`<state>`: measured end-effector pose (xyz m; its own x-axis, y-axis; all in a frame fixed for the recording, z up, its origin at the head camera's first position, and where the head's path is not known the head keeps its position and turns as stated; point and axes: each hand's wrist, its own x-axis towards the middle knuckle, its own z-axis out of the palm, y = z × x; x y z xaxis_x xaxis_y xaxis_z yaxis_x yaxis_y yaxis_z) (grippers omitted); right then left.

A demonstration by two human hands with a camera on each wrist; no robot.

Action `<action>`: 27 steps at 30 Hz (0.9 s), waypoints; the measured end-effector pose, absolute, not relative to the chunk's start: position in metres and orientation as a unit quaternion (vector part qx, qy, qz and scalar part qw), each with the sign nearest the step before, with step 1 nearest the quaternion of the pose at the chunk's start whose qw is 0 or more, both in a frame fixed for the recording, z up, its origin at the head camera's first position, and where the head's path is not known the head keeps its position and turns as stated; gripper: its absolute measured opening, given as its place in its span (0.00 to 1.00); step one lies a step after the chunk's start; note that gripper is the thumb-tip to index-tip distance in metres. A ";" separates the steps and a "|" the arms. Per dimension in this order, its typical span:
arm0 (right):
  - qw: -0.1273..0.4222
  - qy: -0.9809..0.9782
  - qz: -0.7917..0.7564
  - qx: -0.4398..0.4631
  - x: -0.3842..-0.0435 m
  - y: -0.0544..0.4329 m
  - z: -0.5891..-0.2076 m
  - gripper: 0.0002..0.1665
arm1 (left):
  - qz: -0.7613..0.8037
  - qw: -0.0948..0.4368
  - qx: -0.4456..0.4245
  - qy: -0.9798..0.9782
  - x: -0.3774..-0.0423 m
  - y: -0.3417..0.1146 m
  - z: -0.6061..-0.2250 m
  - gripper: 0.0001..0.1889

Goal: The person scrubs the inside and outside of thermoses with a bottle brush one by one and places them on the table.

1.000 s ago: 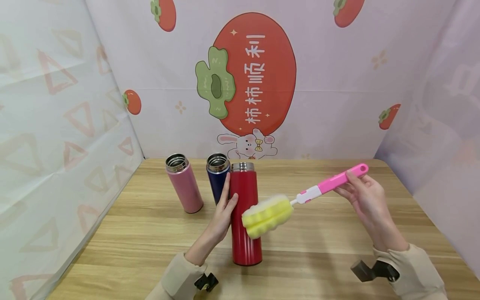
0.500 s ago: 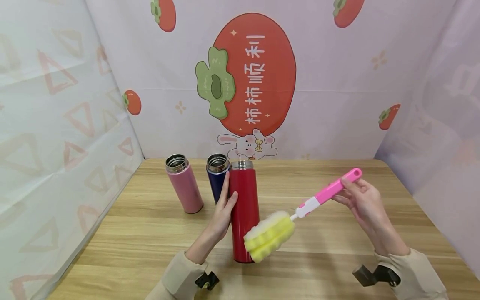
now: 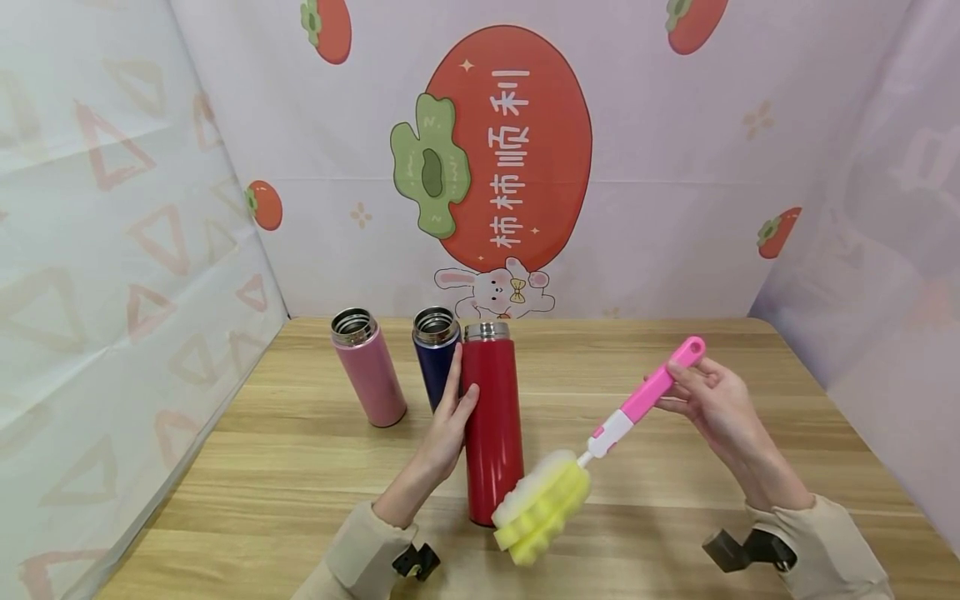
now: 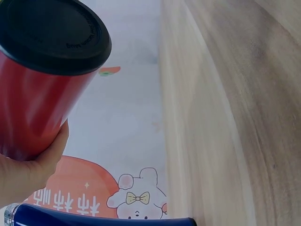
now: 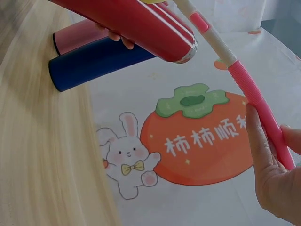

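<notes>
In the head view a tall red thermos bottle [image 3: 495,425] stands nearly upright, its steel mouth uncapped. My left hand [image 3: 441,437] grips it from the left side, fingers behind it. The left wrist view shows the black base [image 4: 56,35] of this bottle raised off the tabletop. My right hand [image 3: 723,408] pinches the pink handle of a bottle brush [image 3: 651,392] between thumb and fingers. Its yellow and white sponge head [image 3: 543,508] points down to the left and overlaps the lower end of the red bottle in the head view.
A pink bottle [image 3: 371,371] and a dark blue bottle [image 3: 435,362], both uncapped, stand behind and left of the red one. The wooden table [image 3: 300,492] is bounded by a printed cloth backdrop [image 3: 660,167] and cloth sides.
The brush has tilted more steeply, its sponge head dropping from the middle of the red bottle to its bottom. My right hand has shifted slightly left; the left hand keeps its grip.
</notes>
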<state>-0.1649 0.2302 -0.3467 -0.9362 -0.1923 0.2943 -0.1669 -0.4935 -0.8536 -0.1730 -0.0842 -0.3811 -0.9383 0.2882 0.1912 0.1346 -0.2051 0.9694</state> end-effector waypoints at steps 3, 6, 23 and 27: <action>0.001 0.497 -0.850 -0.173 -0.166 0.230 -0.345 0.13 | 0.758 0.055 0.169 0.628 -0.172 -0.084 -0.382 0.32; -0.011 0.484 -0.860 -0.164 -0.169 0.229 -0.342 0.12 | 0.756 0.061 0.169 0.629 -0.172 -0.084 -0.384 0.32; -0.091 0.419 -0.899 -0.091 -0.185 0.235 -0.311 0.02 | 0.744 0.082 0.180 0.638 -0.165 -0.086 -0.391 0.32; -0.109 0.406 -0.904 -0.082 -0.187 0.236 -0.305 0.03 | 0.746 0.096 0.179 0.635 -0.164 -0.087 -0.391 0.32</action>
<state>-0.1872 0.2364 -0.3048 -0.9627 0.1310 0.2367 -0.2639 -0.6468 -0.7155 -0.1639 -0.0871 -0.3913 -0.9176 0.3705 0.1437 0.0828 -0.1756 0.9810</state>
